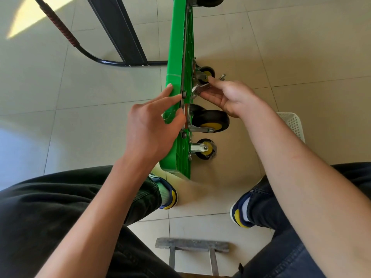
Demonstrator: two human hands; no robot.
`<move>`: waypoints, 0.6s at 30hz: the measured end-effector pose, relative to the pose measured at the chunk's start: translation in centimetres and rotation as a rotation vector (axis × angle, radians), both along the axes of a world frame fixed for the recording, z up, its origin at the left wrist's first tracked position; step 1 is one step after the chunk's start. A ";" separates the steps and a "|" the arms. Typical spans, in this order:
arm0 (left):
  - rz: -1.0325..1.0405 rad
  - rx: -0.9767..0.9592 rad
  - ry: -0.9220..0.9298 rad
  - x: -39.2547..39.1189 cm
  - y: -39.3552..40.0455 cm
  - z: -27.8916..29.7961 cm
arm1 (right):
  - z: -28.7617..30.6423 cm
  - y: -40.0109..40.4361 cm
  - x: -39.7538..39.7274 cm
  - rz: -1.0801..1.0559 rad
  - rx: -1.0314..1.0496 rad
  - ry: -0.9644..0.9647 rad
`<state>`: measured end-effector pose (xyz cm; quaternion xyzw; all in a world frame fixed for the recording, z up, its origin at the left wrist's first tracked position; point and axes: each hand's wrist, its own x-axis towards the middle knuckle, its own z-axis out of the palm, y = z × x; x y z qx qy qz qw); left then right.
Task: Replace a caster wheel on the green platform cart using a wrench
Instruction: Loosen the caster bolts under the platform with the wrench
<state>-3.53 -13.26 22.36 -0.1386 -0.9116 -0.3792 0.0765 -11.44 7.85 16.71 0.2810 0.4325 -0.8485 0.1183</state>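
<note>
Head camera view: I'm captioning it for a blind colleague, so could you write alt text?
A green platform cart stands on its edge on a tiled floor. The left hand touches its deck side, while the right hand holds a wrench among the black-and-yellow caster wheels underneath. A white basket sits at right.

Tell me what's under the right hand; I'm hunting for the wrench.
Under the right hand a metal wrench pokes out toward the green cart, just above the big black wheel. Its handle is covered by the palm, and the bolt it meets can't be seen.
</note>
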 end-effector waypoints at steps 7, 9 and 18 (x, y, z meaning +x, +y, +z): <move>-0.007 -0.006 0.001 0.1 0.0 0.1 | -0.9 0.2 -1.3 0.163 -0.073 -0.098; -0.009 0.001 0.002 0.1 0.0 0.0 | -1.1 0.1 -1.7 0.180 -0.067 -0.106; 0.001 -0.009 -0.002 0.1 0.0 0.1 | -1.9 -0.8 -2.9 0.251 -0.080 -0.154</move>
